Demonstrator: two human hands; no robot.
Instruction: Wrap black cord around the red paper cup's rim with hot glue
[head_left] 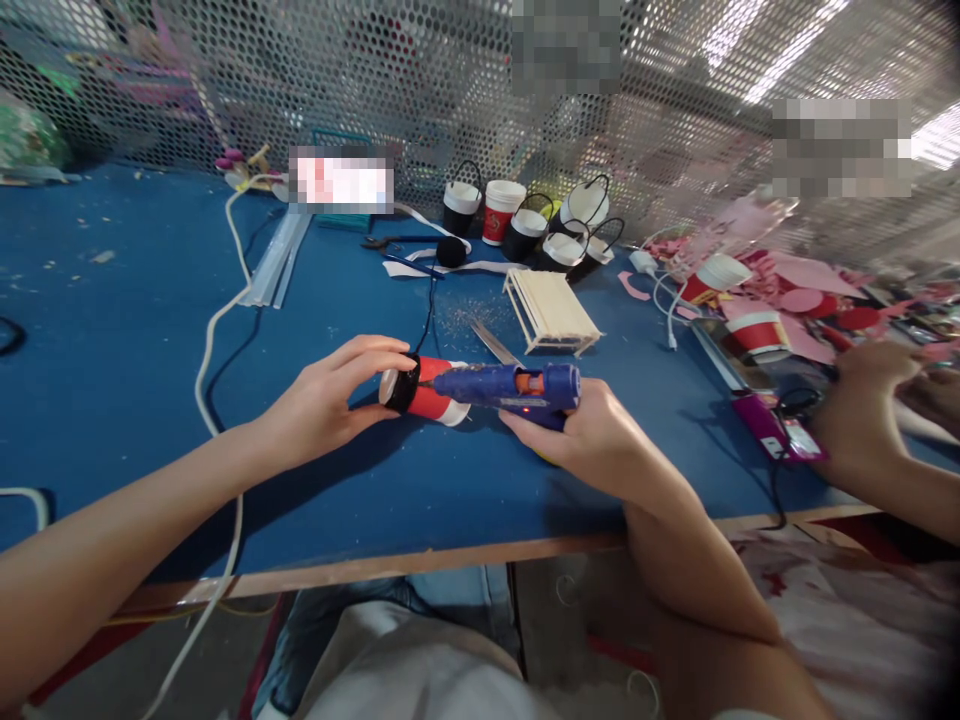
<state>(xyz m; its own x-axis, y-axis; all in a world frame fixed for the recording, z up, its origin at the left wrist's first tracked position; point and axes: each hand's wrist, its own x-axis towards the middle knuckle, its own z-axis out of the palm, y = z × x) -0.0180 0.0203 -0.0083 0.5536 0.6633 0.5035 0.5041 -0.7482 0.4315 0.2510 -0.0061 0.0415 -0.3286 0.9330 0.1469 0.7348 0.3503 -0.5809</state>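
A blue table (135,380) carries cups (498,216) and a white cable (200,385).

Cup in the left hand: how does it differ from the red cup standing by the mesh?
The held cup is on its side; the standing cup is upright.
The held cup has a black band near one end; the standing cup shows none.
The left hand is on the held cup; no hand touches the standing cup.
Both show red and white.

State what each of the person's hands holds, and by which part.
Left hand: the red-and-white paper cup, by its black-wrapped end. Right hand: the blue hot-glue gun, by its handle.
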